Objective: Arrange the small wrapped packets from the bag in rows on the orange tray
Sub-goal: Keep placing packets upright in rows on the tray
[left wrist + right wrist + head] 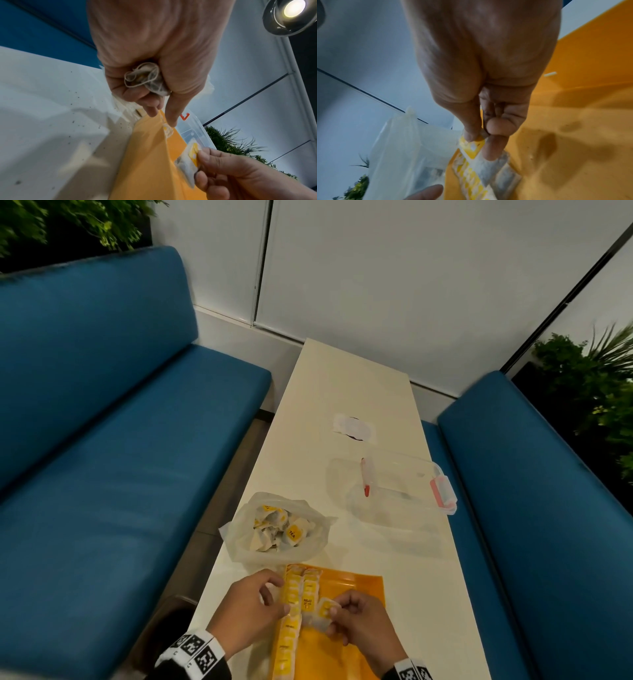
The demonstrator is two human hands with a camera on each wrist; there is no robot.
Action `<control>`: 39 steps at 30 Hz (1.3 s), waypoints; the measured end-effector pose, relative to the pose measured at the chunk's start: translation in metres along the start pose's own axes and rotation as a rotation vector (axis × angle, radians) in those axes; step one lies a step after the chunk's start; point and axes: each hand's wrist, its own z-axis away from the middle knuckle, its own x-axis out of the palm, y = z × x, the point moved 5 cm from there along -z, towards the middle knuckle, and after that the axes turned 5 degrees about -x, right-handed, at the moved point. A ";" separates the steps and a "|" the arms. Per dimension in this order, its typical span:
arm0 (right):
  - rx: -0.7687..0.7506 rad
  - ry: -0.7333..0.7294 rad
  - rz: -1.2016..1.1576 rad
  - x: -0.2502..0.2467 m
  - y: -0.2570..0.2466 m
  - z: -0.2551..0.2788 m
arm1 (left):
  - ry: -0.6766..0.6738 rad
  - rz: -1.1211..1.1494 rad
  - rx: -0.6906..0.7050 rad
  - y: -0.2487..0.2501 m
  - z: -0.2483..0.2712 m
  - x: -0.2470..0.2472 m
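Note:
The orange tray (356, 587) lies at the near end of the white table. Two rows of yellow-and-white wrapped packets (294, 594) run along its left side. My right hand (334, 616) pinches one packet (322, 613) by its yellow end, just right of the second row; the right wrist view shows this packet (474, 147) between thumb and fingers, hanging over the rows (471, 180). My left hand (274, 597) hovers at the tray's left edge. Its curled fingers hold crumpled spare packets (145, 79) in the palm. The translucent bag (277, 530) with more packets sits just beyond the tray.
A clear lidded container (404, 484) with pink latches and a red pen (365, 477) stand farther along the table on the right. A white paper wrapper (354, 428) lies beyond them. Blue benches (102, 440) flank the narrow table on both sides.

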 end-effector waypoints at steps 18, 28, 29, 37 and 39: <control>0.132 0.016 0.290 0.031 0.031 -0.032 | -0.081 0.024 -0.008 -0.011 0.001 0.010; 0.135 0.086 0.367 0.041 0.020 -0.027 | -0.091 0.000 -0.028 -0.006 0.004 0.008; 0.139 0.097 0.365 0.040 0.020 -0.025 | -0.093 0.006 -0.037 -0.006 0.004 0.007; -0.198 0.188 0.427 0.030 -0.035 -0.004 | -0.306 0.765 -0.437 0.014 0.011 0.000; -0.320 0.144 0.393 0.036 -0.057 0.008 | -0.338 0.893 -0.494 0.018 0.012 0.002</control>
